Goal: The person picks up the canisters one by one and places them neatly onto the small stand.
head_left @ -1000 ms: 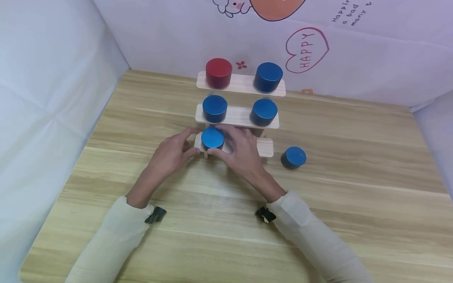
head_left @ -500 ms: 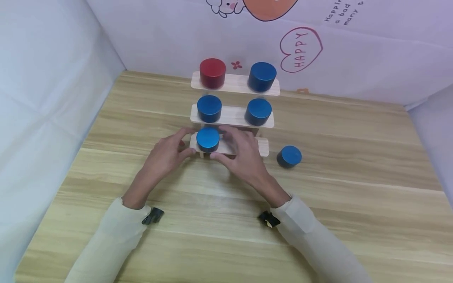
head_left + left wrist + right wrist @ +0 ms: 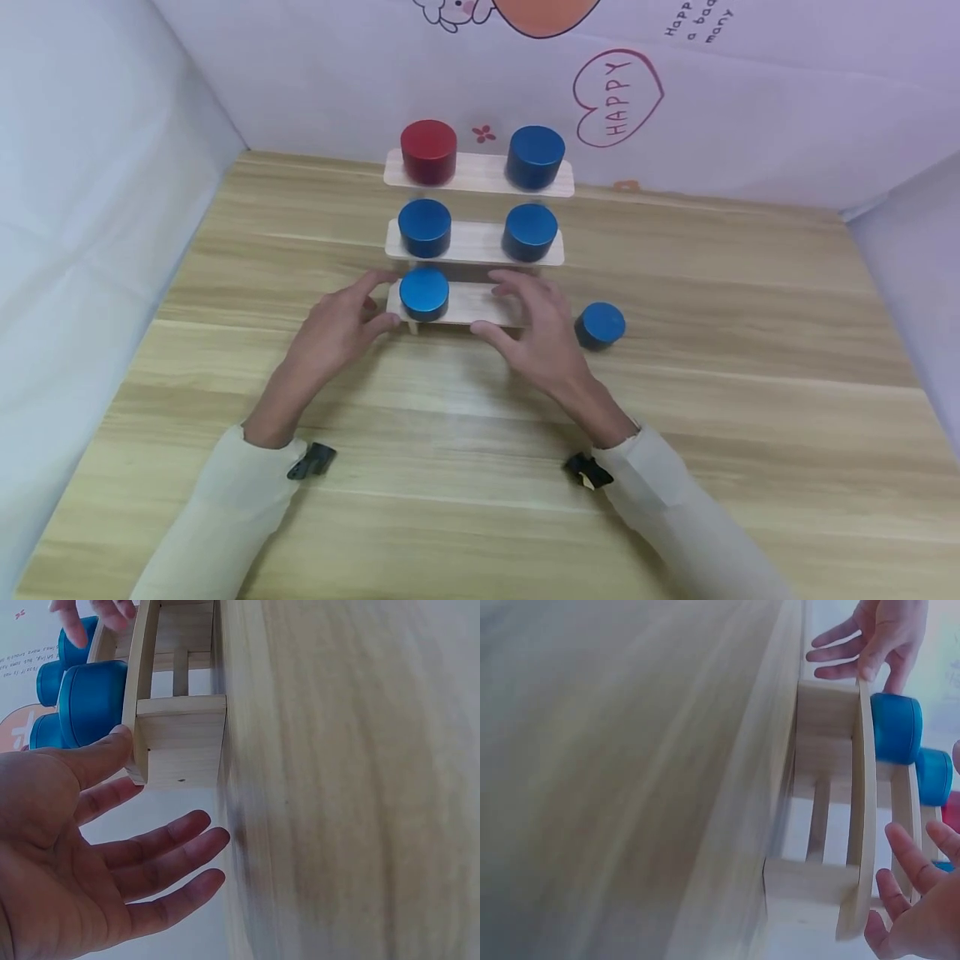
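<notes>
A three-tier wooden stand (image 3: 480,304) stands at the back of the table in the head view. On its lowest tier, at the left, sits a blue round tin (image 3: 424,293). My left hand (image 3: 337,325) grips the left end of that tier between thumb and index finger, beside the tin; its other fingers hang loose in the left wrist view. My right hand (image 3: 543,329) hovers at the right part of the same tier, fingers spread and apart from the tin, holding nothing. Another blue tin (image 3: 600,325) lies on the table just right of the right hand.
A red tin (image 3: 429,152) and a blue tin (image 3: 536,157) stand on the top tier. Two blue tins, left (image 3: 424,227) and right (image 3: 530,232), occupy the middle tier. A white printed sheet (image 3: 525,75) hangs behind the wooden table (image 3: 450,500).
My right hand has let go of the blue tin on the lowest tier and moved right, its fingers opening wider. The left hand keeps its place at the stand. The head view has shifted slightly.
</notes>
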Motion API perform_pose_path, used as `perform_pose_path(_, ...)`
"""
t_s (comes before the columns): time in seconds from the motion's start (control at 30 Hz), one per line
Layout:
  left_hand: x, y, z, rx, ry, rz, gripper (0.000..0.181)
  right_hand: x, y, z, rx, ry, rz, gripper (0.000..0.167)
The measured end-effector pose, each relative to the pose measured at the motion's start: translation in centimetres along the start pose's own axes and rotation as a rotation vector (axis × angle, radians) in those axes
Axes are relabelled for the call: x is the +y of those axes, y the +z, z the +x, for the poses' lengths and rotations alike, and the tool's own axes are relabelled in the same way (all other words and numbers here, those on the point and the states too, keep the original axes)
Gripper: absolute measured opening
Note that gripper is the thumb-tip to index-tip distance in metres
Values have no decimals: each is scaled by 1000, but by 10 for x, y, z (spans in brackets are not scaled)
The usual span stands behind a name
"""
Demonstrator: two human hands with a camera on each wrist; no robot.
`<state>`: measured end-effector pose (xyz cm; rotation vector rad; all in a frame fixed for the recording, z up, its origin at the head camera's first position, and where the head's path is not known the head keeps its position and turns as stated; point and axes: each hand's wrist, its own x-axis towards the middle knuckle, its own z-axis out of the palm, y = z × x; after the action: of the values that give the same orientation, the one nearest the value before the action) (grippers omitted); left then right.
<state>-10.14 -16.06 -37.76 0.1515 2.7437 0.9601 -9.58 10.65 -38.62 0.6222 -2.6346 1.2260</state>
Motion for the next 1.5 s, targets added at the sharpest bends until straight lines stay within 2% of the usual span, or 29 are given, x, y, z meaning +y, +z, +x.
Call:
perform_pose_path(0.13, -1, -1, -1, 0, -3, 4, 57, 5, -7, -5, 37, -26, 32, 59)
perform_pose_path(0.27, -4, -2, -3, 7, 16, 0, 56, 8, -14, -9, 45, -14, 51, 58)
perform_pose_path(0.5, -5, -1, -3, 17, 37, -5, 55, 14, -26, -14, 47, 27, 48, 57)
perform_pose_path(0.9, -2, 0, 0, 13, 33, 3, 56, 32, -49, -23, 97, 23, 23, 52)
perform_pose_path(1.03, -1, -1, -1, 6, 32, 4, 57, 35, -55, -26, 99, 46, 17, 50)
perform_pose_path(1.27, 1, -3, 0, 0, 11, 9, 58, 40, -66, -26, 96, 40, 29, 53)
perform_pose_path(1.5, 0, -2, 0, -2, 29, 14, 57, 47, -78, -23, 73, 37, 1, 52)
